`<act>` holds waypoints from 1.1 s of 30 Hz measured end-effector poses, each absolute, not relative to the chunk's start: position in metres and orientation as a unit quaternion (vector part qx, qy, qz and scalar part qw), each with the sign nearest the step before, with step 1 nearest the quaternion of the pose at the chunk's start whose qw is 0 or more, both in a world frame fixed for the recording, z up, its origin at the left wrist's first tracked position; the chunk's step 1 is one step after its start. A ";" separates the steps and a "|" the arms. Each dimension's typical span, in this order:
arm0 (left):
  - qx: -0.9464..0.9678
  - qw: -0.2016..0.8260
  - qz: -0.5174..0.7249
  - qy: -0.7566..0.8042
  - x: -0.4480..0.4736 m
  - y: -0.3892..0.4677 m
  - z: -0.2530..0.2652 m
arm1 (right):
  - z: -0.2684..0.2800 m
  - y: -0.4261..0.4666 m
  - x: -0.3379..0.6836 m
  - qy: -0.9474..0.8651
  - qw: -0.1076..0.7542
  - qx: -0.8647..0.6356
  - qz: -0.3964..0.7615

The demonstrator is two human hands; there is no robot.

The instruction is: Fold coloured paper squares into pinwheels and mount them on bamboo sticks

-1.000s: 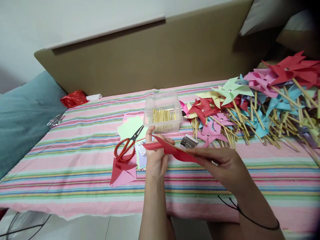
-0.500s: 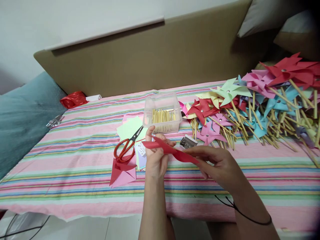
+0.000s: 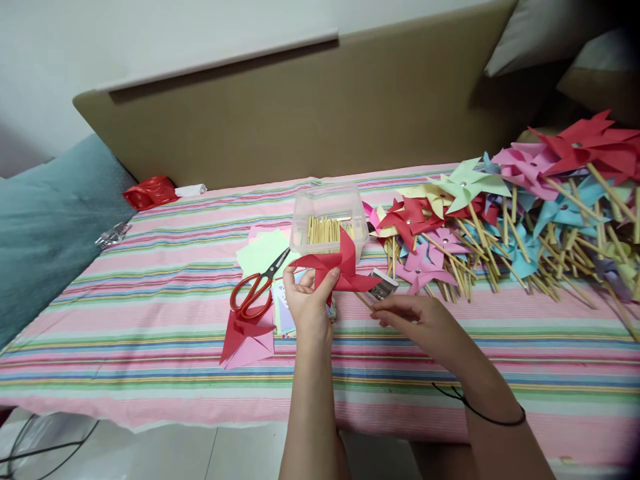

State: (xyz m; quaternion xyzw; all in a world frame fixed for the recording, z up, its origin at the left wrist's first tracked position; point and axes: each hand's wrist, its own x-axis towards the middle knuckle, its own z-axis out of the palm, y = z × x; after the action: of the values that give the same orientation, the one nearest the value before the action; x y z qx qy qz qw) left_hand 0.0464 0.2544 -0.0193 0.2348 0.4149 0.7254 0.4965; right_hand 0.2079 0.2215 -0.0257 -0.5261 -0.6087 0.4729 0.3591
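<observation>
Holding, in the head view, a red pinwheel (image 3: 345, 265) above the striped cloth (image 3: 165, 293), one blade upward, stick (image 3: 364, 302) slanting down rightward; gripping the paper with left hand (image 3: 309, 310), thumb in front, other fingers loosely curled; pinching the stick's lower part between closed fingers of right hand (image 3: 427, 323).

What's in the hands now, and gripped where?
A red paper pinwheel: the left hand holds the paper, thumb near its middle; the right hand pinches the stick below the paper between thumb and fingers.
</observation>
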 end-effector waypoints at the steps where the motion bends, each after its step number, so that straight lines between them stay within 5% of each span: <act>1: 0.236 0.492 0.726 0.418 0.046 0.255 -0.020 | -0.026 0.222 0.207 -0.613 0.348 -0.528 0.474; 16: 0.258 0.472 0.718 0.443 0.046 0.256 -0.022 | -0.033 0.223 0.203 -0.620 0.320 -0.534 0.477; 33: 0.258 0.567 0.643 0.446 0.048 0.257 -0.022 | -0.043 0.226 0.218 -0.559 0.363 -0.567 0.484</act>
State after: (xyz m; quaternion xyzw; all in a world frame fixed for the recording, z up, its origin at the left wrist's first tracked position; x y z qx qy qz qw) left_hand 0.0479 0.2567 -0.0224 0.2581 0.4456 0.6425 0.5675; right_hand 0.2184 0.2261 -0.0428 -0.5674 -0.5586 0.4836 0.3634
